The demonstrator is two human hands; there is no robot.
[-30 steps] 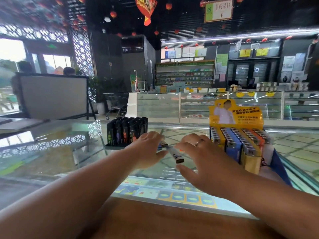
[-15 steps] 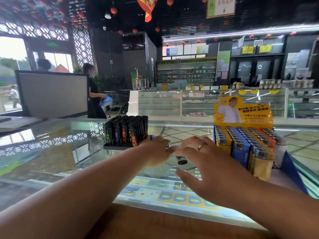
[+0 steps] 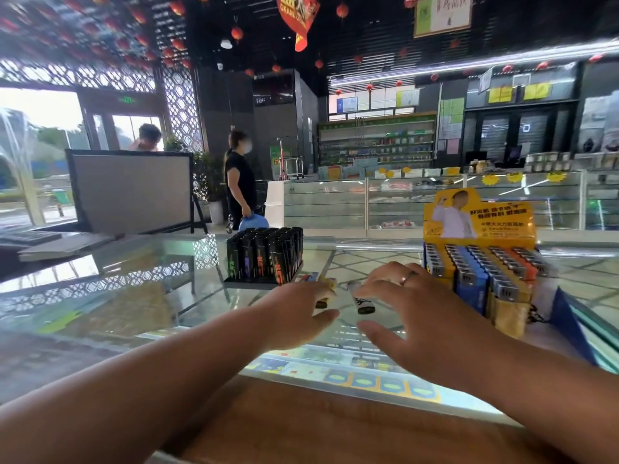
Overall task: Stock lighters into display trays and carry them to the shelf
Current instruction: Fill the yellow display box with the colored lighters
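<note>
While upright, black lighters [image 3: 264, 252] in tray [image 3: 248, 281].

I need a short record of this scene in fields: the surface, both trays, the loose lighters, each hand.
surface: glass counter
black tray: dark lighters, upright
yellow box: coloured lighters
loose: white lighter, yellow lighter, lying on the counter
left hand: over yellow lighter, grip unclear
right hand: fingers spread, beside white lighter

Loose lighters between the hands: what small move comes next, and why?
Probably the right hand should close on the white lighter: it lies loose on the glass counter at the spread fingertips, with the yellow display tray close beside.
</note>
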